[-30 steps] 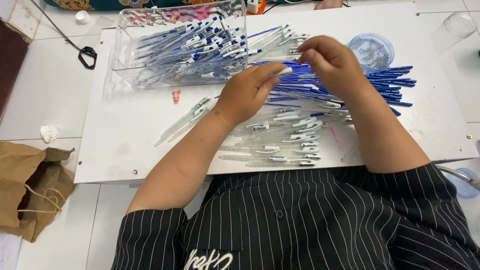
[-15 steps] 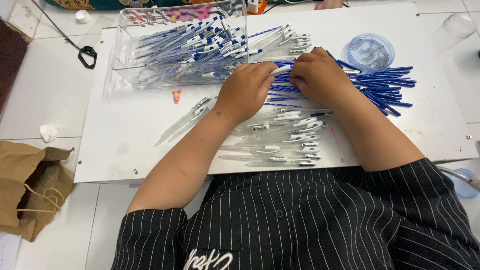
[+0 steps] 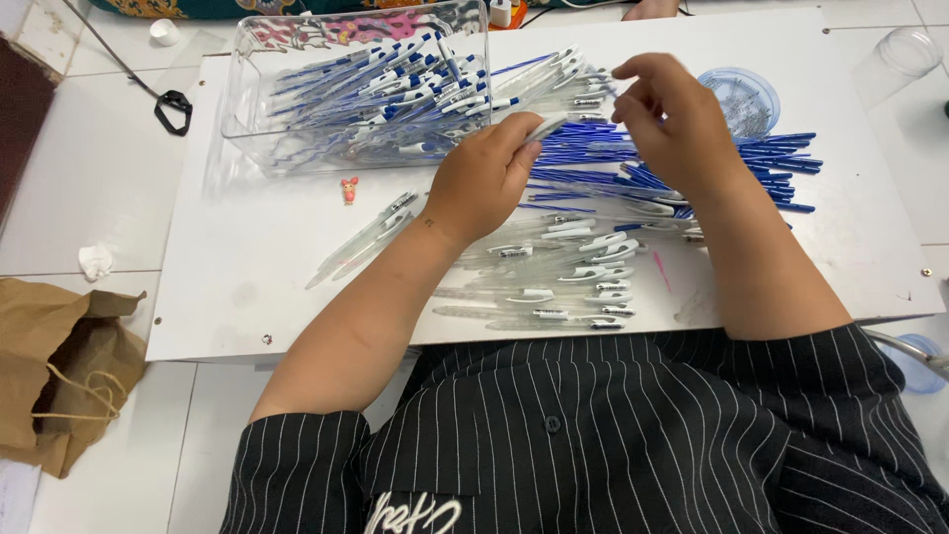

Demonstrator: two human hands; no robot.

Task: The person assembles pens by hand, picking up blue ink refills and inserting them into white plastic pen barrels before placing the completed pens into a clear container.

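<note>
Fingers: left hand (image 3: pixel 484 178) pinches a clear pen barrel (image 3: pixel 546 127) by its end; right hand (image 3: pixel 672 124) is loosely curled just right of it, and whether it holds anything I can't tell. Surface (image 3: pixel 247 297) under both. Clear bin (image 3: pixel 297 109) beyond-left of the fingers is well filled with assembled blue-white pens, so a good share looks done. Left to do: clear barrels (image 3: pixel 563 267) just nearer than the fingers, blue refills (image 3: pixel 771 163) under and right of them, small parts dish (image 3: pixel 741 99) beyond the right hand.
</note>
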